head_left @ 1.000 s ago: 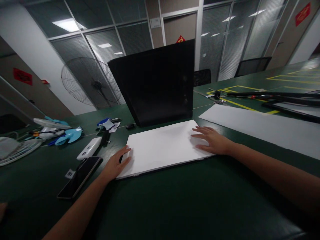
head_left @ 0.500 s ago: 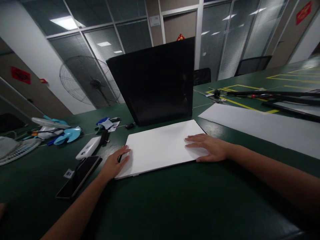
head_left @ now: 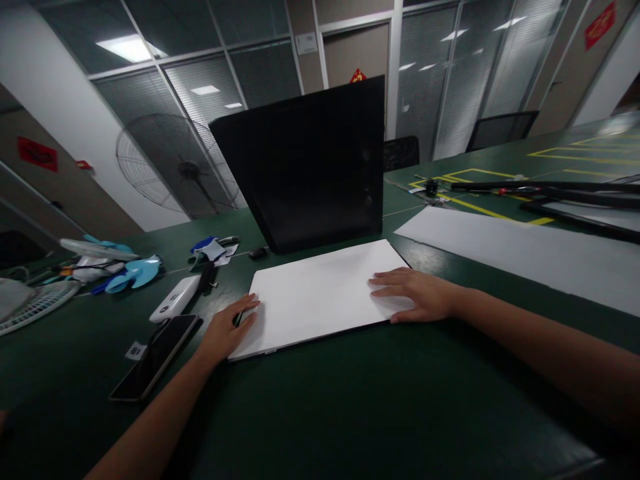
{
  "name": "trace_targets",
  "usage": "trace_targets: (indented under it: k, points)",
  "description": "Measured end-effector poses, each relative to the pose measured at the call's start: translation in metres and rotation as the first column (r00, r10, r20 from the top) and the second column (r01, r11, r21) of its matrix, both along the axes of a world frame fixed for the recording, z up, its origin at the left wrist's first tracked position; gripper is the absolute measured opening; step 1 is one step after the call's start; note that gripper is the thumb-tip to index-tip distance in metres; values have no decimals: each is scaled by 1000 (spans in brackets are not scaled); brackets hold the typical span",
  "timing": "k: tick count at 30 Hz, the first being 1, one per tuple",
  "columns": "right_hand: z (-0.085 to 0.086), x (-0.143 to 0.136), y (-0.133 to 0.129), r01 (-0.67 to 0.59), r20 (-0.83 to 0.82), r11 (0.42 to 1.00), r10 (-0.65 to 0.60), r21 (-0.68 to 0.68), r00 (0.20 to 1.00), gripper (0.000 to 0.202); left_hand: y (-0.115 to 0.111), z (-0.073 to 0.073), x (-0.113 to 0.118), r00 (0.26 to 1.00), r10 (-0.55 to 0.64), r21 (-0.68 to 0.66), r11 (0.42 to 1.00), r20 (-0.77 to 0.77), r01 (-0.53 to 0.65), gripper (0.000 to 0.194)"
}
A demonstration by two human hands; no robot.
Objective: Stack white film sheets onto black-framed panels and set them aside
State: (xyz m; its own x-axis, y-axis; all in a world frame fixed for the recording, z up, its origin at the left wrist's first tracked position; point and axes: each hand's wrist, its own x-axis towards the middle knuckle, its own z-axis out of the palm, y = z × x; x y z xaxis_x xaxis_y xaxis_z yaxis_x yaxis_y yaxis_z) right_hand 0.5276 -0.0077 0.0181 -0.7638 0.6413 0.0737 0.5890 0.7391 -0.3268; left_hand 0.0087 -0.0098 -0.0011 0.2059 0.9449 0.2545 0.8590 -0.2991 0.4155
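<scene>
A white sheet (head_left: 315, 297) covers the flat base of what looks like a laptop, whose black screen (head_left: 315, 167) stands raised behind it. On the sheet's left edge rests my left hand (head_left: 226, 331), fingers apart and holding nothing. My right hand (head_left: 417, 295) lies spread over the right side of the sheet, its fingertips touching the white surface. Whatever is under the sheet is hidden, apart from a thin dark edge.
Left of the base are a phone (head_left: 156, 358), a white power bank (head_left: 175, 298) and blue fan parts (head_left: 136, 275). A long white sheet (head_left: 520, 253) and black rods (head_left: 555, 189) lie to the right on the green table (head_left: 380, 407).
The whole view has shifted very slightly. Both hands keep the same places on the white sheet.
</scene>
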Motion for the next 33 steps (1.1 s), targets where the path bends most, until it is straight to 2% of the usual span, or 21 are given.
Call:
trace_targets:
  k: [2,3,4,5,7,9,10,12,13,16,19,22,25,28,31,33]
  points:
    - [-3,9,9,30,-20,999,-29,45,999,62,0,0,0,1000,-4,-1,1000,-1,4,66]
    - [-6,17,17,87,-45,992,-83,92,995,58,0,-1,1,1000,-2,0,1000,-4,2,64]
    - [-10,28,25,177,-74,972,-167,152,983,57,0,-1,1,1000,-1,-1,1000,-7,1,63]
    - [-14,42,34,296,-104,930,-280,218,954,58,0,-2,1,1000,1,0,1000,-9,-1,61]
    - [-23,74,51,549,-121,772,-541,320,832,66,1,-3,0,1000,8,6,1000,-11,-8,59]
    - [-32,108,62,757,-73,566,-783,328,617,79,1,-4,0,1000,10,14,1000,-9,-9,58]
    - [-36,123,66,823,-38,477,-858,309,512,84,1,-4,0,1000,8,16,1000,-7,-8,58]
    - [-40,145,68,892,7,364,-927,268,376,91,1,-4,0,1000,1,16,1000,-5,-1,59]
    - [-41,152,68,907,21,341,-938,248,347,93,1,-4,1,1000,-1,15,1000,-5,1,59]
    - [-37,159,66,915,54,350,-937,200,346,89,0,-4,1,1000,-2,19,1000,-4,2,58]
    - [-28,154,65,911,51,368,-930,187,365,69,1,-5,0,1000,-6,25,1000,-3,6,57]
    - [-22,149,63,917,8,345,-937,199,350,53,1,-5,0,1000,-7,27,1000,-13,8,57]
    - [-22,147,62,926,-43,333,-937,177,345,53,1,-6,-1,1000,0,32,999,-12,0,57]
    - [-28,149,62,938,-85,332,-937,97,340,53,2,-6,-1,1000,-1,33,999,-1,1,57]
    - [-32,150,62,960,-161,281,-947,-8,276,41,2,-6,-2,1000,-12,19,1000,-4,12,57]
    - [-31,147,63,967,-273,248,-936,-59,223,44,2,-6,-2,1000,-10,17,1000,-10,10,55]
